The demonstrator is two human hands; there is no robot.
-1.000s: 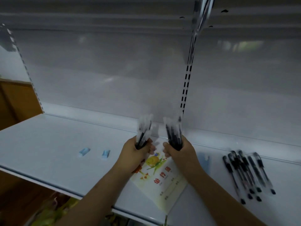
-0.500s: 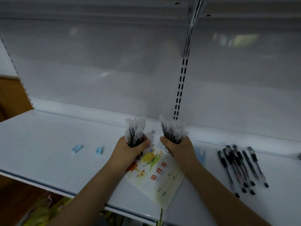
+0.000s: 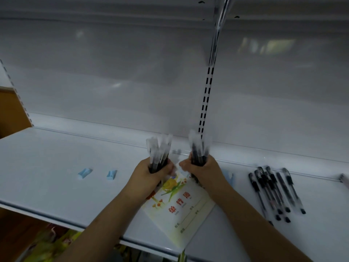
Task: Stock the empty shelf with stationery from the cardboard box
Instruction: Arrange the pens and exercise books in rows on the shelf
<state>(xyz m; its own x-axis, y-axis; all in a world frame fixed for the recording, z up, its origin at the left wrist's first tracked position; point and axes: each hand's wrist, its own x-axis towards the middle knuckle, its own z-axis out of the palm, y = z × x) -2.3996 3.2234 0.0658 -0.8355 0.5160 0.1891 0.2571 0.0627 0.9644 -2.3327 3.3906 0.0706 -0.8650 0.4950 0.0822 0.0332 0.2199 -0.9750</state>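
Each hand, left hand (image 3: pixel 151 173) and right hand (image 3: pixel 203 171), grips blurred upright pens (image 3: pixel 159 150), hiding the notebook's (image 3: pixel 181 207) top edge.

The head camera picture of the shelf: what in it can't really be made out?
- Pens in the left hand and right hand: the head view blurs their tops; fists hide their lower ends, so no count.
- Notebook: both hands cover its top; small print too tiny to read.
- Object at the right edge: cut off by the frame.
- Under the shelf: dark, blurred yellow shapes, hidden by the shelf.
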